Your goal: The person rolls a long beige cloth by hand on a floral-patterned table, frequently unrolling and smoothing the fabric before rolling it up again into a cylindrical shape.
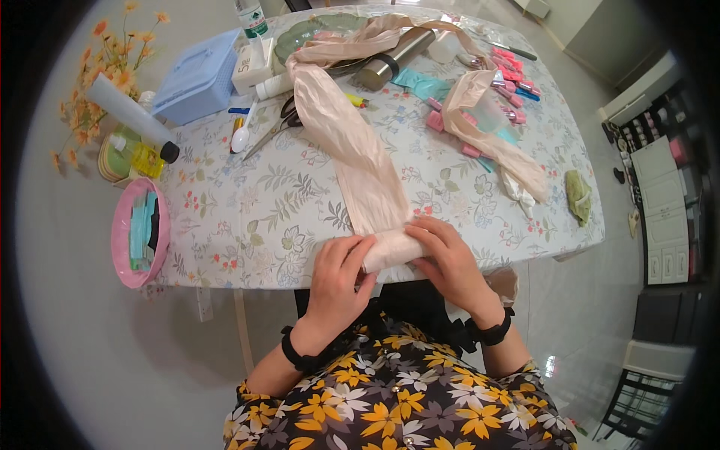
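Note:
At the table's near edge, a pale pink roll (pixel 394 249) of thin plastic or fabric lies between my two hands. My left hand (pixel 340 278) grips its left end, fingers over the top and thumb on the near side. Around the right end close the fingers of my right hand (pixel 450 261). From the roll a flat, creased strip (pixel 360 152) runs away across the tablecloth, bends near the scissors (pixel 275 132), passes over a steel flask (pixel 396 59) and comes back down on the right, where its crumpled end lies over pink bottles (pixel 436 120).
The flowered tablecloth (pixel 270 225) covers the table. At the left stand a pink basket (pixel 163 253), a bottle of yellow liquid (pixel 147 160), a blue lidded basket (pixel 197 79) and a tissue pack (pixel 247 70). A green cloth (pixel 577 197) and a knife (pixel 514 50) lie on the right.

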Motion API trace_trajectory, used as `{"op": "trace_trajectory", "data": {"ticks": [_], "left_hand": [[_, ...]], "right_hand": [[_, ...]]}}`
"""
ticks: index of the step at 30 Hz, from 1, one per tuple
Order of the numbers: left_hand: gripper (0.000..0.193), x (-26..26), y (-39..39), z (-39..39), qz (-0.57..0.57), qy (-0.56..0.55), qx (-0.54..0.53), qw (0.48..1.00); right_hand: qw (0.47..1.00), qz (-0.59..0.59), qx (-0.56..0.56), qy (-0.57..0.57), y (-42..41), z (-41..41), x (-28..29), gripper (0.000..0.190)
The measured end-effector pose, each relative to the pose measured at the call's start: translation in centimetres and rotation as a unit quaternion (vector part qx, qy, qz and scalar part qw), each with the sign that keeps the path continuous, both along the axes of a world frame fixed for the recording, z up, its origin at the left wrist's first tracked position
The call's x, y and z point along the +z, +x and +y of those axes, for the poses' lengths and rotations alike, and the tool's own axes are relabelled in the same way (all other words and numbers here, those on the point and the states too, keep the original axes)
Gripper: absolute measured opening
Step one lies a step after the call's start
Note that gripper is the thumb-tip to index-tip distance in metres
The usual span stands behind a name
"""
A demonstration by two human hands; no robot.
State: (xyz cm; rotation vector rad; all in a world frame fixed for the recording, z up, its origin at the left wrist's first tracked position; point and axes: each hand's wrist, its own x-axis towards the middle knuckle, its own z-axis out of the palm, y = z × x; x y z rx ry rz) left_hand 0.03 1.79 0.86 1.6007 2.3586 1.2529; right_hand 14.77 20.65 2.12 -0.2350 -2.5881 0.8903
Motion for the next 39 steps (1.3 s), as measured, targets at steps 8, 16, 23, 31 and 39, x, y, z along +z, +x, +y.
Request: {"op": "trace_trajectory", "data": {"ticks": [8,16,23,31,39], "left_hand": [[0.042,0.3,0.0,-0.4,-0.054,-0.002,-0.005,0.999],[0.034,-0.1,-0.6,0.5,-0.031,-0.008,0.014,0.999],[0.047,0.5,-0.8,0.9,-0.018,-0.019,0.054,0.998],[0.058,-0.1,-1.5,0.8,0.017,0.012,-0.026,0.999],[0.045,0.7,-0.8,0.0,-0.019,0.008,-0.034,0.999]], "right_hand": [[0.999,-0.031,-0.001,-0.008,0.5,0.4,0.0,0.058],[0.999,0.051,0.008,-0.017,-0.2,0.1,0.5,0.061],[0.999,0.019,0.033,0.006,-1.1,0.9,-0.9,0.062],[0.999,0.009,0.043,0.016,-2.3,1.3,-0.2,0.062],[0.999,-0.002,0.040,0.016,-1.0,0.8,-0.6,0.062]]}}
